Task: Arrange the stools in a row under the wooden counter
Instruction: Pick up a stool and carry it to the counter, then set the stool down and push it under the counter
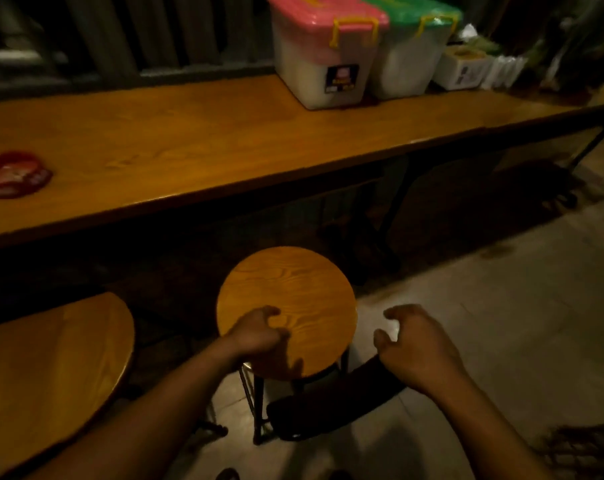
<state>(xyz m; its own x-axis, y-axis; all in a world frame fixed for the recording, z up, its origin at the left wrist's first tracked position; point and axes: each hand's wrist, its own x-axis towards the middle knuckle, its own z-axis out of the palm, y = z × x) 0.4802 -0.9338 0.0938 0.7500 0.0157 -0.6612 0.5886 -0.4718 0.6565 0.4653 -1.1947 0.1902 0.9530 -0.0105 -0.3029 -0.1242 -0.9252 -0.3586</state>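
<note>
A round wooden-topped stool [293, 289] on dark metal legs stands just in front of the long wooden counter [196, 140], its seat partly out from under the edge. My left hand [255, 332] rests on the near left part of that seat with fingers curled. My right hand [418, 344] hovers to the right of the seat, fingers apart, holding nothing. A second stool [51, 368] of the same kind sits at the lower left, close to me.
On the counter stand a pink-lidded plastic box [325, 53], a green-lidded box [408, 53] and a small white box [461, 69] at the back right. A red ashtray [13, 173] lies at the left. Pale floor [501, 306] spreads to the right.
</note>
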